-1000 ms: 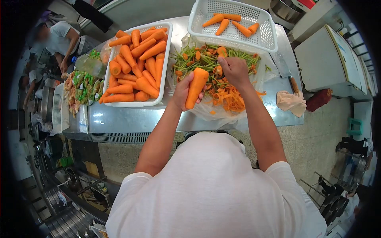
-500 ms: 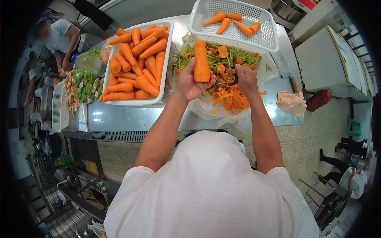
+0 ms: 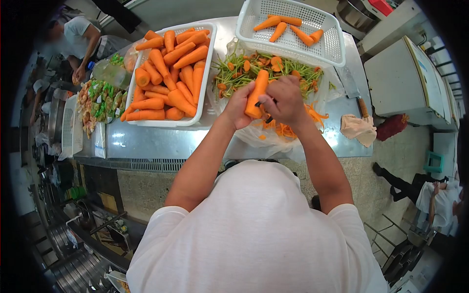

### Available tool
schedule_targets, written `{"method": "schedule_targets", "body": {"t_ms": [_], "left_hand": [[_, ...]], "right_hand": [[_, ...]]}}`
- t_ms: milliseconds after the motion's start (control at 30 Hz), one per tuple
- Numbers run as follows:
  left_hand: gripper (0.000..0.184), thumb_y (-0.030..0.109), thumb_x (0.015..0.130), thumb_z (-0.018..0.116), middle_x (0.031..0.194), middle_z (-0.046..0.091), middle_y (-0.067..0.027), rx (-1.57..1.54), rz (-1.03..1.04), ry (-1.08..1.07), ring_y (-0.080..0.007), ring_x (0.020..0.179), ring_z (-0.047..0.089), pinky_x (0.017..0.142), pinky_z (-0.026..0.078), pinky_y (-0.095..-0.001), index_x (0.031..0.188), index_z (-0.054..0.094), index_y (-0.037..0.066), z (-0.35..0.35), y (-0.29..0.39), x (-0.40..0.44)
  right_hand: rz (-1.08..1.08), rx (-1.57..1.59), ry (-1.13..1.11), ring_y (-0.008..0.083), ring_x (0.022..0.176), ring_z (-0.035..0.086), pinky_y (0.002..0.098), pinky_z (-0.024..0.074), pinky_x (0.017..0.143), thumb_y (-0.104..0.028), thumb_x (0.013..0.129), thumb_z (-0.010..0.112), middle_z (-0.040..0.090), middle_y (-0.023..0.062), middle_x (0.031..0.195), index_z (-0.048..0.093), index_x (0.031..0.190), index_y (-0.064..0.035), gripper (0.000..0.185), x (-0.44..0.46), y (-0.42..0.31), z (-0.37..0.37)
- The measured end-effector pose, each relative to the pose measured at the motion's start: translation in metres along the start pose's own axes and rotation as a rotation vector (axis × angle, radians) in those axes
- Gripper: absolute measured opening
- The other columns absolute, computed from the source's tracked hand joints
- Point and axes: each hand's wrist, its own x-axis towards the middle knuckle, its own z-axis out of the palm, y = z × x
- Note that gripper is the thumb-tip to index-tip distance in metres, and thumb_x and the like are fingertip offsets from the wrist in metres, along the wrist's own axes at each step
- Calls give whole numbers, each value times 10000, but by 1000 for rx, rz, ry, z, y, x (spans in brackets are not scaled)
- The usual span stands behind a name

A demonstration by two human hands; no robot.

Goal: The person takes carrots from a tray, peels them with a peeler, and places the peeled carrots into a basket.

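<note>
My left hand (image 3: 238, 108) is closed around a thick carrot (image 3: 256, 95), tilted with its upper end leaning right. My right hand (image 3: 287, 101) grips a black-handled peeler (image 3: 269, 119) against the carrot's lower part; its blade is mostly hidden by the fingers. Below both hands, orange peelings (image 3: 284, 131) lie on a clear plastic sheet (image 3: 251, 138). Beyond them spreads a heap of green stems and carrot tops (image 3: 234, 73).
On my left stands a white crate (image 3: 211, 63) piled with carrots. A white perforated basket (image 3: 288, 54) at the back holds several carrots. To the right lie a large knife (image 3: 348, 82) and a beige cloth (image 3: 358, 128). Another person (image 3: 80, 39) works at the far left.
The carrot has tilted and moved down a little within my left hand. My right hand has come leftward with the peeler, from above the heap onto the carrot.
</note>
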Motion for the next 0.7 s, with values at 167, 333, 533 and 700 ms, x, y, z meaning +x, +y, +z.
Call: {"method": "schedule_targets", "body": {"t_ms": [167,333,533,700], "left_hand": [[375,426,1029,480,957,664,-75,56,-19,120,-227,800,674,652,565,-393,1216,552,108,-17,-8,-11],[367,429,1026,492,886,667,-80,14,-38,30,-238,747,676,647,574,-398,1201,557,113,-22,-5,-23],[353,423,1025,497,868,667,-82,-172,38,245,-235,742,678,594,571,-387,1177,571,112,-12,-2,-3],[367,417,1025,500,871,663,-92,-91,47,89,-217,763,684,591,575,-378,1173,566,88,-32,5,-3]], "right_hand": [[-21,-136,-25,273,662,560,413,400,751,-413,858,689,571,49,631,572,648,-115,383,10,39,14],[326,-367,-104,272,669,593,413,407,753,-413,854,693,586,53,615,591,626,-129,378,23,88,6],[-57,-107,-35,271,655,577,404,409,733,-380,832,712,561,55,615,568,617,-134,356,25,14,20],[-93,-50,-1,259,640,576,398,405,725,-363,815,724,563,51,609,563,595,-134,356,27,40,42]]}}
